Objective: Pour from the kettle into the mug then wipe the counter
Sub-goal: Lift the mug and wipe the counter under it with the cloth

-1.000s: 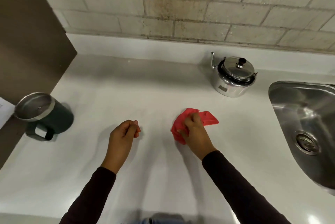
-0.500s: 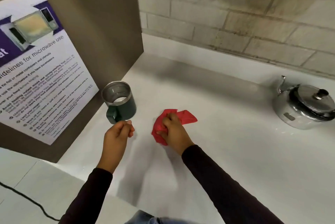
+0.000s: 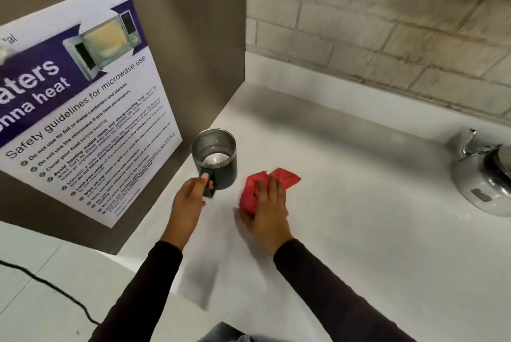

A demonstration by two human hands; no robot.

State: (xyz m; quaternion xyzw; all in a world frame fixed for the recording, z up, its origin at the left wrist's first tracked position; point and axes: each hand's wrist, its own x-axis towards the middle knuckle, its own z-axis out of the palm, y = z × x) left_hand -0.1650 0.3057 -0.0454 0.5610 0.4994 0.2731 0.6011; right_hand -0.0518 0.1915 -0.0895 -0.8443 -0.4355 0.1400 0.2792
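Observation:
A dark green mug with a steel rim stands upright on the white counter, close to the brown side panel. My left hand grips the mug's handle, thumb on top. A red cloth lies on the counter just right of the mug, and my right hand presses flat on it with fingers spread. The shiny steel kettle sits at the far right edge, cut off by the frame, spout pointing left.
A brown panel carrying a microwave safety poster rises at the left. A tiled wall backs the counter. A black cable runs over the lower white surface at the bottom left.
My left hand has reached forward and closed on the mug's handle. My right hand has flattened onto the red cloth near the mug. The view has swung further left.

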